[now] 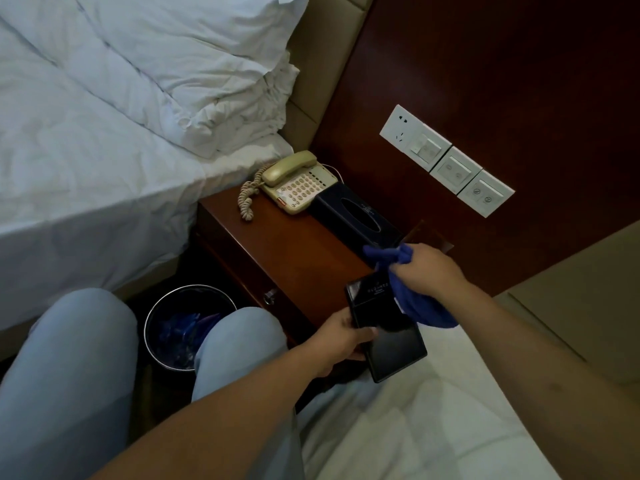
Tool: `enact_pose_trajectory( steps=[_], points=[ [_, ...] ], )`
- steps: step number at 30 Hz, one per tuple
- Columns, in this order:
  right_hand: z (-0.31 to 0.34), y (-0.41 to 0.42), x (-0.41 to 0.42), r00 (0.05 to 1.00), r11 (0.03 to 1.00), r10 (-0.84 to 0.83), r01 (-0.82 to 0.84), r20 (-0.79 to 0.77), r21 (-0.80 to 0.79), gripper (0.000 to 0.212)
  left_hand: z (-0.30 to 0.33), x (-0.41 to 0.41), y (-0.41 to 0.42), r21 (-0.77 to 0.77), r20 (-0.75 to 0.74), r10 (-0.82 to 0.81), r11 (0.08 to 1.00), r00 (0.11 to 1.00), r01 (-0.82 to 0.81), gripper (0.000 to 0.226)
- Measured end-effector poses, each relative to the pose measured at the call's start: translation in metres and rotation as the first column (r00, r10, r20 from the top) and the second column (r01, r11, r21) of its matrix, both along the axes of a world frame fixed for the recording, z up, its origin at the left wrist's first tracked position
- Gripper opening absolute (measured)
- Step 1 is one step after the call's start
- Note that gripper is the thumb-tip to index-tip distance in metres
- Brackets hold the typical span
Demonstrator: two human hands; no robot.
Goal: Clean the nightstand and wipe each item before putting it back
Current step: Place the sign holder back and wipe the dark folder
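Observation:
My left hand (pixel 341 337) grips a flat black folder (pixel 391 337) with small pale lettering, held tilted in front of the nightstand (pixel 287 251). My right hand (pixel 426 268) grips a bunched blue cloth (pixel 415 303) that hangs down onto the folder's upper right part. A beige corded telephone (pixel 294 183) stands at the back of the brown wooden nightstand top. Beside it on the right lies a dark tissue box (pixel 356 214), just beyond my right hand.
A round bin (pixel 162 306) with blue litter stands on the floor left of the nightstand, between my knees. White bedding (pixel 104 133) fills the left side, another white bed (pixel 433 410) the lower right. Wall switches and a socket (pixel 446 159) sit on the dark wooden panel.

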State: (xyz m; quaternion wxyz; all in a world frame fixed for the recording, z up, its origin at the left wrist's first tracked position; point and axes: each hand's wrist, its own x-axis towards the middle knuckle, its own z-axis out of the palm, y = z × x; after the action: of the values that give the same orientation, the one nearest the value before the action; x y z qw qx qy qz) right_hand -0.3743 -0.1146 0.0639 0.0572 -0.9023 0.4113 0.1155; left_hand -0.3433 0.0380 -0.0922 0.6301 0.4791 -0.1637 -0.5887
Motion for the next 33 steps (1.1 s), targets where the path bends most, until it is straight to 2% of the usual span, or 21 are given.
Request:
enact_pose_trajectory(
  steps=[1,2,4,7,10,13,16,18,21,25,29,33],
  points=[
    [0.0,-0.005,-0.005,0.99,0.99,-0.111,0.103,0.082,0.097,0.029,0.001,0.0,0.0,-0.008,-0.012,0.008,1.0,1.0,-0.008,0.036],
    [0.0,-0.008,-0.01,0.971,0.971,-0.191,0.166,0.142,0.175,0.03,0.003,0.001,0.001,-0.014,-0.022,0.024,1.0,0.999,-0.024,0.035],
    [-0.003,-0.008,-0.017,0.958,0.947,-0.248,0.208,0.146,0.245,0.023,0.005,0.004,0.0,-0.032,-0.053,0.071,0.997,0.996,-0.073,0.035],
    [-0.013,-0.007,-0.031,0.963,0.921,-0.267,0.268,-0.043,0.284,0.019,0.006,0.006,0.002,-0.038,-0.066,0.125,0.991,0.99,-0.127,0.036],
    [-0.008,-0.01,-0.047,0.938,0.884,-0.266,0.329,-0.223,0.333,0.022,0.006,0.002,0.005,-0.046,-0.033,0.076,0.996,0.997,-0.078,0.04],
    [0.015,-0.017,-0.048,0.928,0.866,-0.227,0.331,-0.295,0.375,0.019,0.008,0.001,0.005,-0.065,-0.035,0.034,0.997,0.999,-0.037,0.037],
    [0.025,-0.022,-0.036,0.958,0.871,-0.27,0.287,-0.1,0.399,0.026,0.011,-0.001,0.005,-0.064,-0.024,-0.005,0.998,1.0,0.003,0.031],
    [0.018,-0.017,-0.027,0.965,0.882,-0.261,0.238,0.0,0.406,0.023,0.012,-0.002,0.005,-0.053,-0.037,0.026,0.998,0.999,-0.028,0.029],
    [0.001,-0.011,-0.028,0.956,0.864,-0.293,0.26,0.012,0.431,0.023,0.011,0.002,0.006,-0.038,-0.053,0.089,0.995,0.995,-0.091,0.029],
    [-0.013,-0.011,-0.053,0.927,0.805,-0.37,0.349,-0.054,0.48,0.024,0.008,0.011,0.007,-0.012,-0.072,0.134,0.991,0.988,-0.135,0.029],
    [-0.009,-0.008,-0.084,0.857,0.665,-0.51,0.448,-0.076,0.598,0.026,0.01,0.014,0.005,-0.015,-0.102,0.17,0.985,0.98,-0.172,0.026],
    [-0.021,-0.004,-0.093,0.654,0.452,-0.756,0.499,0.021,0.739,0.042,0.009,0.011,-0.001,-0.003,-0.194,0.232,0.971,0.953,-0.237,0.027]
  ],
)
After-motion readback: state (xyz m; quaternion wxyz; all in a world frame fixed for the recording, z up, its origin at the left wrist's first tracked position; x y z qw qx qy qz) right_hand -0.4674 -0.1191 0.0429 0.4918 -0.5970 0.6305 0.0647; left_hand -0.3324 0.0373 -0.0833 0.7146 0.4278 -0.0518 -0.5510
